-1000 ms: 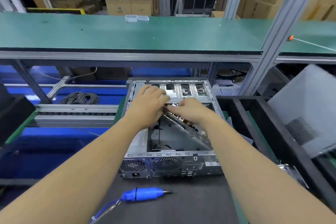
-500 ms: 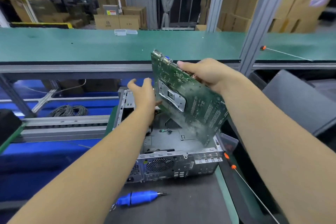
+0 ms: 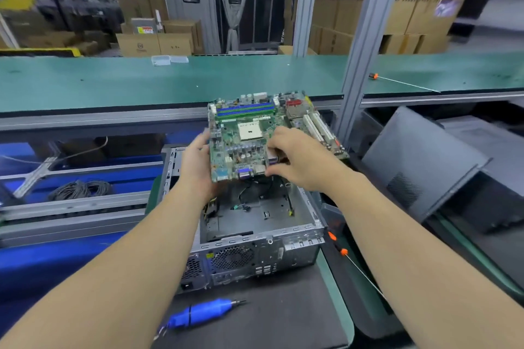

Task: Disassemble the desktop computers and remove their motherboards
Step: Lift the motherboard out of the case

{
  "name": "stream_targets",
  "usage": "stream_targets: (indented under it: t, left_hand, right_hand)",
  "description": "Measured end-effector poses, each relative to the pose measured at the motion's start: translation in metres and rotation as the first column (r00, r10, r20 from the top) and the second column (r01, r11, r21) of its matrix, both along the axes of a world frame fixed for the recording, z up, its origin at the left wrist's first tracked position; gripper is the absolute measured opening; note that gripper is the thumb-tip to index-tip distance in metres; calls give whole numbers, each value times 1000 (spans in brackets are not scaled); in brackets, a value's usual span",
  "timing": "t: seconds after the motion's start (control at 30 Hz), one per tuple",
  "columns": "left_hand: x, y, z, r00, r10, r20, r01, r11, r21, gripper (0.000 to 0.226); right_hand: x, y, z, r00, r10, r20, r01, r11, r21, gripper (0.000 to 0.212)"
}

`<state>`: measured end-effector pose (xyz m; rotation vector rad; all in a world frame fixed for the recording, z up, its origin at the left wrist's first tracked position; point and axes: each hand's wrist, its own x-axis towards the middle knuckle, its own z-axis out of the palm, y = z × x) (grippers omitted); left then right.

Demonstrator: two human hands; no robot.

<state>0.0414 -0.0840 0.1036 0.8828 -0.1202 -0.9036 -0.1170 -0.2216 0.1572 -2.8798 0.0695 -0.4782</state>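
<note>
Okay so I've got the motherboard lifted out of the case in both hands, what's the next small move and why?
Probably carry the motherboard clear of the open case and set it flat on the green shelf just behind. The left hand and right hand grip its near edge, no cable visibly runs to it, and loose wires lie in the case beneath.

1 head view — looking forward and down, close over workbench (image 3: 283, 326).
</note>
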Motion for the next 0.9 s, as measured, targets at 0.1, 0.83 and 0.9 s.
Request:
stream_targets:
  t: [0.1, 0.83, 0.9]
  left_hand:
    - [-3, -6, -8, 963, 87, 256, -180, 911, 371, 65]
    - [-42, -83, -31, 871, -54, 489, -132, 932, 337, 43]
    - [-46, -107, -32, 879, -52, 474, -135, 927, 351, 34]
  right_hand:
    - [-6, -7, -8, 999, -23, -42, 22, 999, -37, 46]
    - [-82, -155, -42, 817, -541, -199, 202, -54, 978, 41]
    - [-85, -176, -42, 792, -574, -206, 251, 0, 968, 61]
